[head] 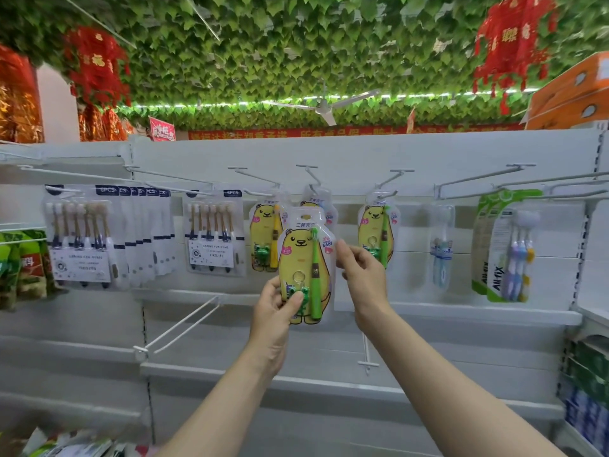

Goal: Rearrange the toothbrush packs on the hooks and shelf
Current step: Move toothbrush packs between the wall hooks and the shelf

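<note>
Held upright in mid-air before the white back panel, seemingly off every hook: yellow bear pack with green toothbrush and frog charm, hang-hole at the top, just below and in front of the middle hook; pinched at the lower left corner by the left hand, thumb laid across the frog charm, fingers tucked behind; pinched at the right edge near mid-height by the right hand, fingertips curled onto the rim; both forearms bare, reaching up and forward from the bottom of the view, left from lower centre, right from lower right, wrists bent slightly inward toward the pack; judged as the hanging step, pack in transit and not yet on a wire; bound for the middle hook or another, impossible to tell; next move likely to call for lifting the pack, lining the hang-hole with a hook tip, then sliding it back along the wire without knocking the pack already hanging behind; matching bear packs just left and right on neighbouring hooks; six-piece packs further left; a clear single pack and a green multi-pack well to the right; white shelf running beneath the row
</note>
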Demonstrator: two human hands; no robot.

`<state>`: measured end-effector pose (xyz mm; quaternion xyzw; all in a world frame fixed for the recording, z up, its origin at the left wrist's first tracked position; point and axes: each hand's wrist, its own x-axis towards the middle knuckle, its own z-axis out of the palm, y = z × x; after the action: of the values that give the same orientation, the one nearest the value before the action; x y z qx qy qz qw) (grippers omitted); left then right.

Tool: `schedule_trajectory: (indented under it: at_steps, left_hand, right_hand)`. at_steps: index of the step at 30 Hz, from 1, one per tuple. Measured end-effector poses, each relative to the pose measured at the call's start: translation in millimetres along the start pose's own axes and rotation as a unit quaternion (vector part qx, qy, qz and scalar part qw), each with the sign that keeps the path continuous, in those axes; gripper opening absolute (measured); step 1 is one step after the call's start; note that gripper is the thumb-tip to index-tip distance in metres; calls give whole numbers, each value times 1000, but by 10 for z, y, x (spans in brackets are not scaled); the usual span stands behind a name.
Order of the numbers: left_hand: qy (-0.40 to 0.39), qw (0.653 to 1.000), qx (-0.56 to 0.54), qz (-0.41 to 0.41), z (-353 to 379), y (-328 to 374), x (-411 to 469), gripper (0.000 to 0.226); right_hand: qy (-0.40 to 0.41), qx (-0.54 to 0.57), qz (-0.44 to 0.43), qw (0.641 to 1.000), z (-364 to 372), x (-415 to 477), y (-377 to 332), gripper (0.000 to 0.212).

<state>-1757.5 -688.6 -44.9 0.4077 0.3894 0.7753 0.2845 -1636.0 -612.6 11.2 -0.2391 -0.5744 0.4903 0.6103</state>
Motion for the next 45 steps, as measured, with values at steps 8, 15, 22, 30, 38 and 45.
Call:
schedule_trajectory:
  at_steps: [8,15,22,30,38,45]
  left_hand:
    - [-42,999,-3,-1,500,-59,-150,36]
    - [-76,997,2,21,944,12,-214,36]
    - [-84,996,-18,14,1222,60,-267,32]
    - [-70,997,-14,12,1300,69,-254,29]
    - [-74,997,0,20,1331,5,-168,24]
    - [-65,997,43,3,1373,-156,151,24]
  right_hand:
    - [-12,10,-57,998,-458,-114,-260,21]
    - [19,22,-108,994,-787,-102,-574,13]
    - [29,39,-103,993,-947,-36,-700,10]
    - [31,41,-77,996,-983,93,-687,11]
    - [35,21,-77,996,-1002,270,-603,18]
    - [42,11,-43,998,-1023,558,-453,12]
